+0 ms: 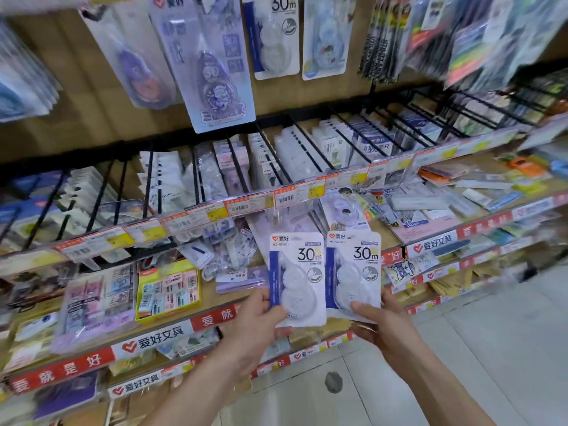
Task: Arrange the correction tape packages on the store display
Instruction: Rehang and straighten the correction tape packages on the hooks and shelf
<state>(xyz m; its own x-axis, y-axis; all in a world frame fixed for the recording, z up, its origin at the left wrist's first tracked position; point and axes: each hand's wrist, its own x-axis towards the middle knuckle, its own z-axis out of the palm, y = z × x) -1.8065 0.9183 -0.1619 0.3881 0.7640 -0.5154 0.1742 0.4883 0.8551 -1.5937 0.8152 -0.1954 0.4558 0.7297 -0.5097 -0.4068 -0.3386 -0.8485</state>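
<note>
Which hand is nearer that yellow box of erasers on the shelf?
Left. The left hand is just right of the yellow box; the right hand is farther right, beyond both packages.

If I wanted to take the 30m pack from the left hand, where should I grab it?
Pinch the flat card top of the left 30m pack from above. The left hand covers its bottom corner, the clear bubble bulges in the middle, and the other pack crowds its right edge.
</note>
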